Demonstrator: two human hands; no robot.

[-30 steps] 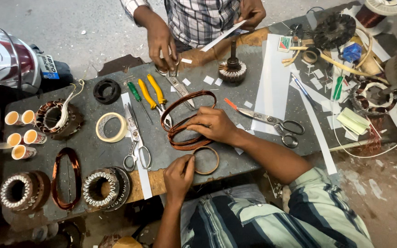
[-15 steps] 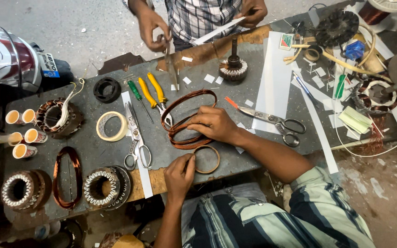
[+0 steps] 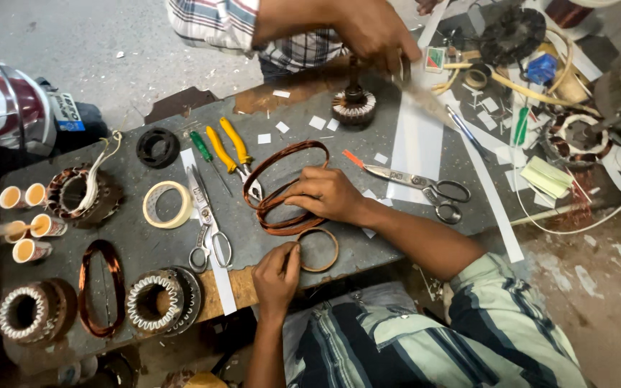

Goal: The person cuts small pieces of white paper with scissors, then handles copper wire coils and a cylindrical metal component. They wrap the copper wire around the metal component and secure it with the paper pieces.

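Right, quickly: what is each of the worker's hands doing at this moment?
Left hand: closed, pinching the rim of the small copper ring.
Right hand: fingers curled, pressing down on the large copper wire coil; a full grasp cannot be told.

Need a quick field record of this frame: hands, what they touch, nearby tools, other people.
left hand: pinching a small tape ring
right hand: resting on a copper wire coil
bench: dark grey
nearby: scissors, yellow-handled pliers, roll of tape
other person: hand above a rotor
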